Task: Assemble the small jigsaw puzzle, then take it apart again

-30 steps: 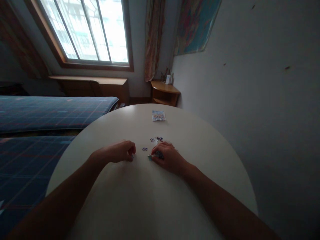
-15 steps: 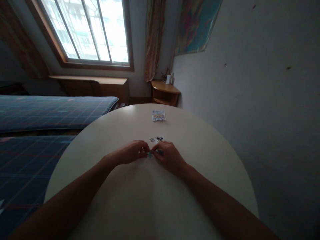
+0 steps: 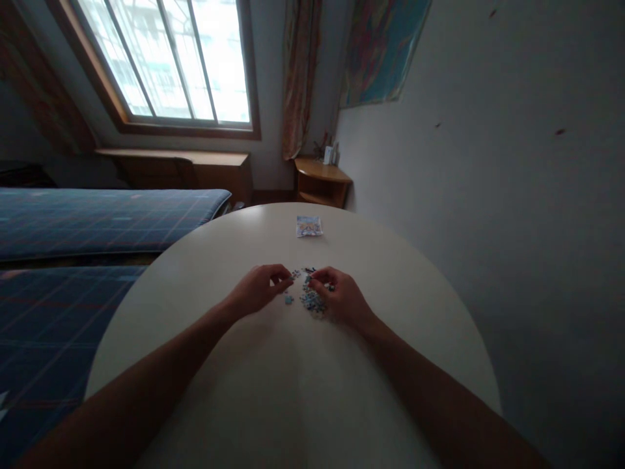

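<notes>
On a round white table, a small cluster of joined jigsaw pieces lies in front of me, with a single loose blue piece just to its left and a few more pieces beyond. My left hand has its fingers curled in a pinch near the loose pieces. My right hand rests beside the cluster with its fingertips pinched over the far pieces. What either pinch holds is too small to make out.
A small printed picture card lies at the table's far edge. A bed with a blue plaid cover runs along the left. A wooden corner shelf and a window stand beyond; a wall is close on the right.
Both hands moved forward and closer together. The right hand lifted off the joined cluster, which now lies uncovered beside it. The left hand shifted right toward the loose pieces.
</notes>
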Demonstrator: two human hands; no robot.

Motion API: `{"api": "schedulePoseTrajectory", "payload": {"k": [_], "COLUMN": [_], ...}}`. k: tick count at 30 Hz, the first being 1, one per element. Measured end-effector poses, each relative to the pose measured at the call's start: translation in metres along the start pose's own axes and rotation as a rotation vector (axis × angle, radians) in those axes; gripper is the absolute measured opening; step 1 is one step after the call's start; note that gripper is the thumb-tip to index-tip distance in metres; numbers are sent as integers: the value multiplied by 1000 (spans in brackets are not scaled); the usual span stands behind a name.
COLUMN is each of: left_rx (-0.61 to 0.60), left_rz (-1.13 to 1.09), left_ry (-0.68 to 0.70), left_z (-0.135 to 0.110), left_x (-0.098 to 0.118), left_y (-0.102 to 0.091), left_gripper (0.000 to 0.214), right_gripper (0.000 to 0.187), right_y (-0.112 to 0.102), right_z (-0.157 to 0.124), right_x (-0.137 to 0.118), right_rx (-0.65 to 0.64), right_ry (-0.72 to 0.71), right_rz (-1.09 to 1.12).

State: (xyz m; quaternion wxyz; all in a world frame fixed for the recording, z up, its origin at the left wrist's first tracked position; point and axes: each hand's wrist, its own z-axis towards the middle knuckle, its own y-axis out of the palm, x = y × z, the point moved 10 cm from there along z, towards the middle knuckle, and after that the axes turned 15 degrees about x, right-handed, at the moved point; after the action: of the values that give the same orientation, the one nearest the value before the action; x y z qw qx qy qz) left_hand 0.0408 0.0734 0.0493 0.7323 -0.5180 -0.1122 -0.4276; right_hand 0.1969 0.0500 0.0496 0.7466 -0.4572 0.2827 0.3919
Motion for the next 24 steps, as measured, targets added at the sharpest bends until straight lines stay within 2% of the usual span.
{"api": "schedulePoseTrajectory", "payload": {"k": [5,9,12,15,17,22,24], "left_rx": [-25,-81,-78,-65,-81,-63,-56], "left_rz": [44,58,40,-17,-56,-143,-168], "left_ry": [4,7,51,152,170,-19,-47], "left_z": [3,-3,-7,-12,-15,-13,-12], "left_x": [-16,-20,-6,19,30,24,22], "left_y": [-3,5,11,15,19,22,23], "left_gripper": [22,24,27,27,24,22,25], "right_gripper": [28,29,20,12,13,22,24], "right_y": [-2,0,1,2,3,5,5], "right_z": [-5,-11,-11,-9,-8,-9,-8], "right_x": [-7,-5,-7,-6,-5,-6,-6], "right_rx": [-170,-283,-279,-251,-234,-253,-256], "right_ry": [-263,-312,-291,-206,-143,-38,-11], "right_rz": [-254,-276,-241,-180,-105,58,101]}}
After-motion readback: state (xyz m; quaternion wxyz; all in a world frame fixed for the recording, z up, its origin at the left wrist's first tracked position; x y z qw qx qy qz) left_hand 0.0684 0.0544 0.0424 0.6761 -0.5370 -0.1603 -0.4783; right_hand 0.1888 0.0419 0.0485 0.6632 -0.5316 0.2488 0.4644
